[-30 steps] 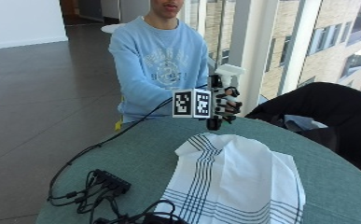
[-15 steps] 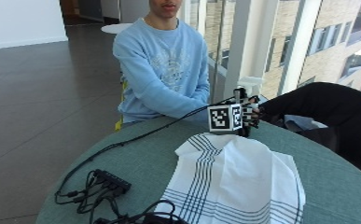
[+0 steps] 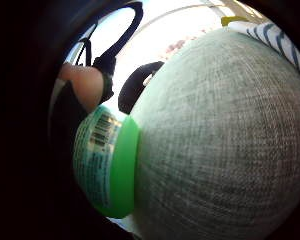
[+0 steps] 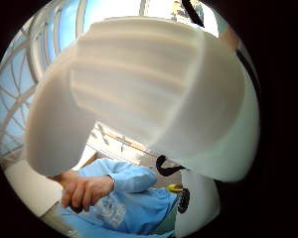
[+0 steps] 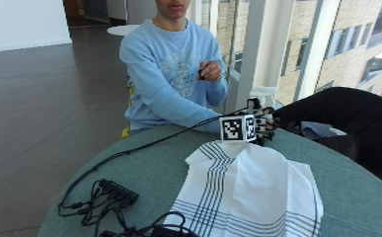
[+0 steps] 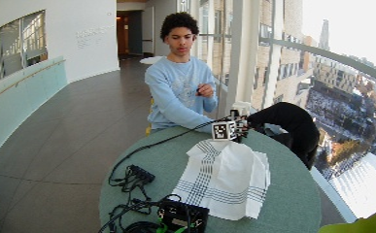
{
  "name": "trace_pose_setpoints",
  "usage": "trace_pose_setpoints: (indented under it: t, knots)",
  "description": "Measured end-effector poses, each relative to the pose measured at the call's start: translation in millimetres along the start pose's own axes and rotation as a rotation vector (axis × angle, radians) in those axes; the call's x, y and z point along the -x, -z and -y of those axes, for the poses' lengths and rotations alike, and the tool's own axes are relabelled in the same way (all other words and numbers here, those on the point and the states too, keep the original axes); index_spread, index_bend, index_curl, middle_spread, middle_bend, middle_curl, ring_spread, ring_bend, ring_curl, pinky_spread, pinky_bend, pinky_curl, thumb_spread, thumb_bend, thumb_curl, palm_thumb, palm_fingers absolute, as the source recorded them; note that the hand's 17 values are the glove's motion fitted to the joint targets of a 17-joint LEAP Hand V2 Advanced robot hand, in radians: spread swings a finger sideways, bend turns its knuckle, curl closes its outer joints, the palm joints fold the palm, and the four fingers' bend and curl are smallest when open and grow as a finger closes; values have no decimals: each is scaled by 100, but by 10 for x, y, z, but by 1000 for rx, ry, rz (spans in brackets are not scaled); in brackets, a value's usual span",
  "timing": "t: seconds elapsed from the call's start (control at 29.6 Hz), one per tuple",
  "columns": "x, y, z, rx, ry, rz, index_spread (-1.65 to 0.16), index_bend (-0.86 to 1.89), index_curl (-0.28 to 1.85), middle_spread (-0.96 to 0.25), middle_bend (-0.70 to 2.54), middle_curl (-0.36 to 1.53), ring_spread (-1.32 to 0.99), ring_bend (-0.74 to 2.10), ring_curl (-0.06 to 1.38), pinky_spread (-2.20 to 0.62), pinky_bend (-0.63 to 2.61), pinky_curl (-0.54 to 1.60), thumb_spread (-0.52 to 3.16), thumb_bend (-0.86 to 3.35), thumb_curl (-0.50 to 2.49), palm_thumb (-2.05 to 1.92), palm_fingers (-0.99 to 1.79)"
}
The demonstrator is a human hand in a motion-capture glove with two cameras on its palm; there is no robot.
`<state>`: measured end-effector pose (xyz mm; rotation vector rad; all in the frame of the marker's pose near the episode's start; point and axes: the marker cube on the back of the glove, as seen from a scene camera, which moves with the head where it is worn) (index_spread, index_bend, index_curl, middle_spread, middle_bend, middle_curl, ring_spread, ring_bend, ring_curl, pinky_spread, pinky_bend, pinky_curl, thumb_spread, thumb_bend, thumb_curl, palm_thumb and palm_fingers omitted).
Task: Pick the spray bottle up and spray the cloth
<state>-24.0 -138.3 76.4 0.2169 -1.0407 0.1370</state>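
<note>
Outside view: gloved right hand (image 5: 261, 126) at centre frame, low over the far edge of the round green bench (image 5: 144, 170), forearm reaching in from the upper left. Fingers curled round the spray bottle (image 5: 263, 96), only its white head showing above the hand. Bottle upright, just past the far tip of the white striped cloth (image 5: 249, 195), which spreads across the lower middle and right of the frame. Bare left hand (image 5: 210, 70) raised at chest height, upper centre, pinching something small and dark. Black cable box (image 5: 117, 192) with loose leads at lower left.

Wide outside view: same pose, right hand (image 6: 236, 128) just above frame centre, white bottle head (image 6: 241, 107) above it; cloth (image 6: 225, 179) hanging toward the near bench (image 6: 284, 204) edge. A dark garment (image 6: 284, 121) behind the bench at right.

Little-finger palm view: green base of the bottle (image 3: 121, 167) with barcode label at lower left, set against the woven green bench (image 3: 220, 140) surface; whether touching or just above, cannot tell. Cloth stripes (image 3: 275, 35) at upper right.

Thumb palm view: white bottle head (image 4: 139, 94) filling the upper frame, close to the palm; bare left hand (image 4: 87, 191) and blue sleeve (image 4: 131, 178) at lower left.
</note>
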Motion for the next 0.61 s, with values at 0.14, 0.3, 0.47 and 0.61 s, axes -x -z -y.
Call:
trace_pose_setpoints:
  t: [0.14,0.3,0.47,0.61]
  knots:
    - [-8,-14,-57,-1,-3,-33,-30,15,36,-8,22,43,-9,45,38,7,18,33,89,-4,56,80,100]
    - [-12,52,-97,-6,-7,-65,-33,5,31,-8,21,43,-10,40,38,9,28,37,89,-4,53,79,82]
    - [24,94,-127,-14,-11,-64,-35,4,26,-8,21,43,-10,40,37,10,32,37,89,-4,50,77,76]
    - [80,138,-154,-14,-12,-57,-35,5,23,-8,22,42,-9,40,36,11,35,37,89,-4,48,76,74]
